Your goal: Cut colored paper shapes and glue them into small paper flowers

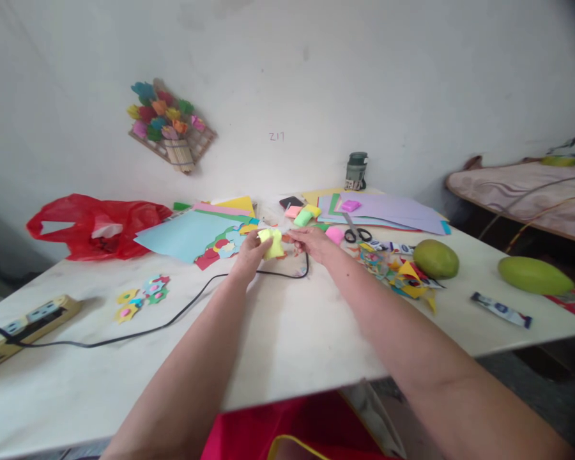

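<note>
Pale yellow soft modelling clay (271,243) sits in the fingers of my left hand (252,252), raised over the middle of the table. Just to its right, my right hand (310,241) has its thumb and fingertips pinched together. What they hold, if anything, is too small to make out. Behind the hands lie green (303,218) and salmon (293,211) clay blocks. A pink clay lump (335,235) is right beside my right hand, and black-handled scissors (357,234) lie further right. Cut paper shapes (225,244) rest to the left of my left hand.
A black cable (172,326) runs across the table from a power strip (33,326). Paper scraps (402,278), two green fruits (436,259) and a glue tube (501,310) lie to the right. Coloured sheets (388,211) and a red plastic bag (100,227) are at the back.
</note>
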`<state>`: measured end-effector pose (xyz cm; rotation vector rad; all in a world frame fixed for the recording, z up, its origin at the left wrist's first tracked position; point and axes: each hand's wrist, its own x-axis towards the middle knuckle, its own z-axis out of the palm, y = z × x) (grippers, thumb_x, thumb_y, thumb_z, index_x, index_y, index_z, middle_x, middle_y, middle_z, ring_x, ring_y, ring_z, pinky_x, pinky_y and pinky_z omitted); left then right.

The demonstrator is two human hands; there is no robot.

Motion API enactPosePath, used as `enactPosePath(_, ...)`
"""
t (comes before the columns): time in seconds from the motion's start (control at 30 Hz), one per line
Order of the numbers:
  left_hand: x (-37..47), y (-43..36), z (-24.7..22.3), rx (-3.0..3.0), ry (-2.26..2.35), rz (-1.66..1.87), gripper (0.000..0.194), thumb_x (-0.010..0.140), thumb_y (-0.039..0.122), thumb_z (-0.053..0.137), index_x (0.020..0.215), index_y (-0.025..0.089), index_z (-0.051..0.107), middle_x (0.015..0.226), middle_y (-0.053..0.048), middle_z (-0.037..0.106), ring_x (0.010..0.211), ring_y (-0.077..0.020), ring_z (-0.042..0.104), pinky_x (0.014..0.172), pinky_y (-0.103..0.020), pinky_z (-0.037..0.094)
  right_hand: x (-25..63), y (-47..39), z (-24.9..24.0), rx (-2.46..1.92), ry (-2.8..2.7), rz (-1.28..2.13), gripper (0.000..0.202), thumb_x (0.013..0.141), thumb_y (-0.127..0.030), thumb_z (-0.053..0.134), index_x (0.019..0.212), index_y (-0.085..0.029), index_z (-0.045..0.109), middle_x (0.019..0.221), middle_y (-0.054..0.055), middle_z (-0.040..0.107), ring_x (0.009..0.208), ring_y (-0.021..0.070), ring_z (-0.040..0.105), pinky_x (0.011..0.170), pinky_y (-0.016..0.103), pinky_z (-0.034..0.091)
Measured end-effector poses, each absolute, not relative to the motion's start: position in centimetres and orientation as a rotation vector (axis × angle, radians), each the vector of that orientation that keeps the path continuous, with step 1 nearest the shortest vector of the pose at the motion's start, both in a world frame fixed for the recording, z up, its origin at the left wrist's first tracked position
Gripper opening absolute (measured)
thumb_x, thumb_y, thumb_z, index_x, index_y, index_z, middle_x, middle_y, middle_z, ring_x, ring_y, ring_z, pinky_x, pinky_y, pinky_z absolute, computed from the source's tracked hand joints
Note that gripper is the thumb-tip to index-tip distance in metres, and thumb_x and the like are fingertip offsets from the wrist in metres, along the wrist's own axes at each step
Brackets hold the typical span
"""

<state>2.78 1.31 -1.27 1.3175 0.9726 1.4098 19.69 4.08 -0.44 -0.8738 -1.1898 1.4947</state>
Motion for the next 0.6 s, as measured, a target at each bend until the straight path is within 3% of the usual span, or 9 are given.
enactPosePath(0.27,3.13,0.86,-0.94,1.353,0.952,1.333,0.050,0.060,0.037,0.072,0.101,0.018,0.051,0.083,-0.003,0.064,0.068,-0.0141,0.061,0.061,-0.025,0.047,19.60,4.19,-0.17,-0.857,-1.193,1.397,0.012,0.067,-0.014,0.066,0.078,-0.012,0.064,0.056,0.000,0.062,0.039,0.0049,0.043,0.037,0.017,0.035)
enactPosePath(0.43,3.19,0.98,-1.01,1.385,0.947,1.302,0.043,0.058,0.033,0.073,0.091,0.016,0.051,0.080,-0.004,0.064,0.071,-0.0159,0.062,0.063,-0.027,0.047,19.54,4.17,-0.14,-0.852,-1.301,1.326,0.010,0.067,-0.020,0.066,0.068,-0.013,0.060,0.052,-0.003,0.058,0.036,0.0040,0.039,0.035,0.018,0.033)
enactPosePath(0.6,2.89,1.53,-1.64,1.432,0.928,1.295,0.037,0.060,0.030,0.071,0.087,0.016,0.051,0.078,-0.002,0.064,0.071,-0.0150,0.062,0.063,-0.026,0.046,19.77,3.94,0.15,-0.819,-1.268,1.456,0.010,0.067,-0.016,0.065,0.064,-0.013,0.056,0.051,-0.003,0.055,0.037,0.0037,0.039,0.035,0.017,0.030)
